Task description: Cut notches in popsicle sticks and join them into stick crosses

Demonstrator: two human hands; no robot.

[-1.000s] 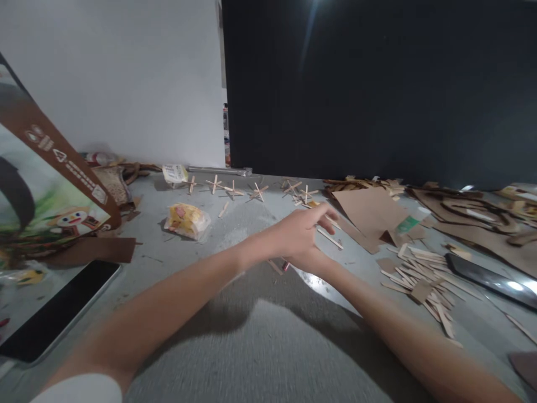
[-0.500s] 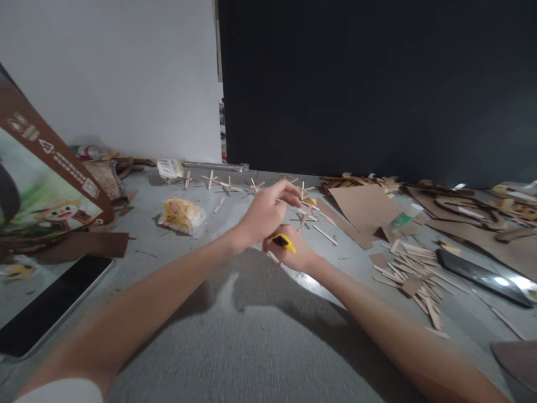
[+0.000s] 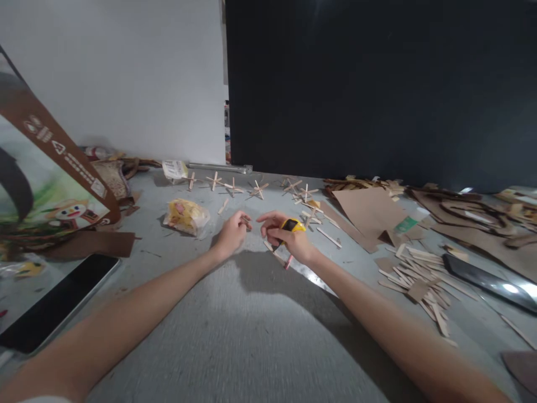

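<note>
My right hand [image 3: 296,243] is closed around a yellow-and-black hand tool [image 3: 292,225], whose exact kind I cannot make out. Below that hand lie a wooden craft stick [image 3: 274,254] and a thin piece with a reddish end [image 3: 288,262]. To the left, apart from the right hand, my left hand [image 3: 234,235] has its fingers curled together; what they pinch, if anything, is too small to tell. Beyond both hands stands a row of crossed craft-stick pieces, among them one star-like piece [image 3: 259,189] and another [image 3: 215,181].
A heap of loose craft sticks [image 3: 419,274] lies right, near a dark phone-like object [image 3: 482,277] and cardboard sheets [image 3: 364,208]. Left are a wrapped snack [image 3: 187,217], a phone [image 3: 62,302] and a printed box [image 3: 62,190]. A black panel [image 3: 377,89] rises behind.
My left hand has moved left and down, away from above the right hand, and its fingers have curled. The tool has turned in my right hand, showing more of its yellow body.
</note>
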